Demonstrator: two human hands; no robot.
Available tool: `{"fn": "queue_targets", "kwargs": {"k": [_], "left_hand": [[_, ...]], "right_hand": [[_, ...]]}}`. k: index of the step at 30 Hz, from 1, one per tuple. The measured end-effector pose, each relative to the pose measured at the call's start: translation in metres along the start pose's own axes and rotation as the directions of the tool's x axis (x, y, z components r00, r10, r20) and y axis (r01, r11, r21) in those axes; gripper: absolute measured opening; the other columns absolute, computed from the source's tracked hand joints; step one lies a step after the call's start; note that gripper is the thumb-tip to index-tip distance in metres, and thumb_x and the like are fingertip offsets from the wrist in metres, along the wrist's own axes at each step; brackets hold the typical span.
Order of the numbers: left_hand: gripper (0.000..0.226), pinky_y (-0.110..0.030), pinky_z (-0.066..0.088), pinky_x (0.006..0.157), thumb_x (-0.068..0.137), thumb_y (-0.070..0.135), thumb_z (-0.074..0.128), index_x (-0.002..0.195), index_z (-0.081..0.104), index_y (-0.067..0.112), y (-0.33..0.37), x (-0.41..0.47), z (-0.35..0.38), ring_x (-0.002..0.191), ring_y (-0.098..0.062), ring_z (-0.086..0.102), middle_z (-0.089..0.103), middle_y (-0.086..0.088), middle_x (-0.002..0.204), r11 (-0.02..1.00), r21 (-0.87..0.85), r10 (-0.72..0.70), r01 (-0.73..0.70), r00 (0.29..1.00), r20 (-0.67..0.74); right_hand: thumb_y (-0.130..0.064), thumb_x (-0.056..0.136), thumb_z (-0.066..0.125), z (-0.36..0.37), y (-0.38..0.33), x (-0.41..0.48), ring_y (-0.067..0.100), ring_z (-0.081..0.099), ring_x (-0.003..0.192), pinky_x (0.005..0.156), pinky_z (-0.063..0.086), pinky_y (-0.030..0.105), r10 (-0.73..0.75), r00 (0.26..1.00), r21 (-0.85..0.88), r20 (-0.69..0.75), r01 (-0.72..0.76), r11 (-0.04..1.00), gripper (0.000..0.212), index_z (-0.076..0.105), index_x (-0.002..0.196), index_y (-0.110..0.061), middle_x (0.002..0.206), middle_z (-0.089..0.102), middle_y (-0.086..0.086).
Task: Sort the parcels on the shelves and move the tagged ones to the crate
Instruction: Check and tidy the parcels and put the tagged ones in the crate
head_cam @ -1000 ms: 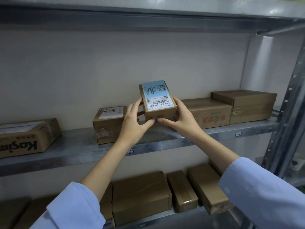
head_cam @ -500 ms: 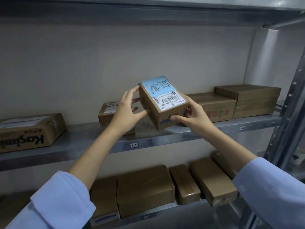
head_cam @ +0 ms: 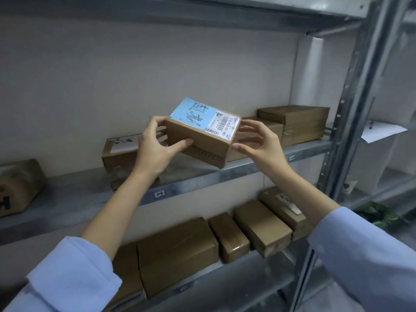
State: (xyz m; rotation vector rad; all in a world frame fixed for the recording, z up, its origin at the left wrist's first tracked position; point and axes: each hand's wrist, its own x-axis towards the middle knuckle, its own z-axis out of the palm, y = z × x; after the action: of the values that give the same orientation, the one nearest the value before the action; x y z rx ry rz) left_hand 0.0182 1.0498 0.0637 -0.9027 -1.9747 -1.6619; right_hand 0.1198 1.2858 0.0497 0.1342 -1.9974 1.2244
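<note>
**While held clear of the shelf: read for a tag, readied for the crate**

Though only a little above the grey metal middle shelf (head_cam: 238, 173), held the small brown cardboard parcel (head_cam: 198, 143) free of it, tilted, top face turned up toward the camera. Gripped its left end with the left hand (head_cam: 155, 149), thumb pressed along the near side, fingers curled round the far edge. Pinched its right end with the right hand (head_cam: 261, 143), thumb tip at the lower corner, fingertips at the upper one, lightly by the look of it. Carried on that top face a pale blue paper tag (head_cam: 191, 113) with dark handwritten marks and, beside it, a white barcode label (head_cam: 222, 126).

Left on the same shelf a brown cardboard box with a white label (head_cam: 117, 154) behind the left wrist, and two larger plain brown boxes (head_cam: 292, 122) to the right. Left several more brown boxes (head_cam: 177, 251) in a row on the shelf below. Showed no crate anywhere in view.

Judged the step as the check itself: sorting by tag, with this parcel apparently qualifying. Called next for a firmer hold, probably one hand wrapped round the body, then a turn away from the rack to find the crate and set the parcel inside. Risked a slip from the light right-hand pinch if released on the left first.
</note>
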Motion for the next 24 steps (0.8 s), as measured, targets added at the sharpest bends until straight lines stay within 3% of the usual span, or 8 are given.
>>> {"fn": "queue_targets", "kwargs": {"k": [5, 8, 12, 17, 20, 24], "left_hand": [[0.041, -0.018, 0.051, 0.087, 0.074, 0.011, 0.083, 0.107, 0.058, 0.017, 0.000, -0.010, 0.023, 0.096, 0.006, 0.061, 0.064, 0.011, 0.104, 0.998, -0.042, 0.052, -0.053, 0.998, -0.035], [0.035, -0.008, 0.046, 0.077, 0.078, 0.004, 0.079, 0.106, 0.059, 0.012, 0.002, -0.020, 0.043, 0.089, 0.012, 0.061, 0.064, 0.014, 0.100, 0.995, -0.069, 0.066, -0.067, 0.998, -0.020], [0.031, -0.016, 0.048, 0.085, 0.080, -0.001, 0.072, 0.105, 0.059, 0.011, 0.007, -0.028, 0.070, 0.092, 0.003, 0.062, 0.065, 0.009, 0.100, 0.991, -0.113, 0.079, -0.075, 0.996, 0.039], [0.029, -0.011, 0.046, 0.080, 0.078, 0.006, 0.069, 0.105, 0.061, 0.016, 0.020, -0.058, 0.118, 0.090, 0.005, 0.062, 0.066, 0.013, 0.099, 0.982, -0.179, 0.093, -0.064, 0.983, 0.161], [0.029, -0.025, 0.050, 0.089, 0.081, 0.008, 0.071, 0.106, 0.062, 0.020, 0.034, -0.083, 0.154, 0.104, -0.010, 0.064, 0.067, 0.006, 0.107, 0.979, -0.201, 0.084, -0.032, 0.962, 0.258], [0.029, -0.016, 0.052, 0.077, 0.084, 0.009, 0.074, 0.108, 0.063, 0.021, 0.064, -0.121, 0.212, 0.104, -0.009, 0.065, 0.067, 0.007, 0.114, 0.968, -0.251, 0.074, 0.022, 0.927, 0.367]], "right_hand": [[-0.008, 0.090, 0.069, -0.014, -0.004, -0.020, 0.013, 0.068, 0.099, 0.088, 0.056, 0.044, 0.077, 0.995, -0.021, -0.058, -0.079, 0.997, 0.031, 0.063, 0.120, -0.007, 0.113, 0.070, 0.002], [-0.009, 0.097, 0.056, -0.027, -0.005, -0.034, 0.013, 0.064, 0.110, 0.090, 0.056, 0.044, 0.140, 0.990, -0.003, -0.037, -0.140, 0.990, 0.031, 0.060, 0.125, -0.022, 0.121, 0.067, -0.006], [-0.020, 0.101, 0.052, -0.054, -0.003, -0.053, 0.008, 0.061, 0.113, 0.094, 0.055, 0.041, 0.226, 0.973, 0.045, -0.054, -0.224, 0.974, 0.029, 0.057, 0.128, -0.028, 0.123, 0.064, -0.012], [-0.042, 0.088, 0.069, -0.104, 0.007, -0.090, 0.005, 0.057, 0.117, 0.098, 0.051, 0.036, 0.271, 0.956, -0.084, -0.115, -0.281, 0.956, 0.054, 0.052, 0.136, -0.026, 0.129, 0.061, -0.011], [-0.036, 0.079, 0.080, -0.141, 0.015, -0.118, 0.002, 0.056, 0.114, 0.100, 0.049, 0.033, 0.253, 0.945, -0.183, -0.208, -0.291, 0.939, 0.063, 0.052, 0.134, -0.023, 0.127, 0.060, -0.012], [-0.026, 0.078, 0.082, -0.204, 0.025, -0.162, 0.007, 0.056, 0.113, 0.101, 0.048, 0.036, 0.251, 0.928, -0.247, -0.276, -0.321, 0.914, 0.073, 0.047, 0.143, -0.021, 0.131, 0.059, -0.008]]}}
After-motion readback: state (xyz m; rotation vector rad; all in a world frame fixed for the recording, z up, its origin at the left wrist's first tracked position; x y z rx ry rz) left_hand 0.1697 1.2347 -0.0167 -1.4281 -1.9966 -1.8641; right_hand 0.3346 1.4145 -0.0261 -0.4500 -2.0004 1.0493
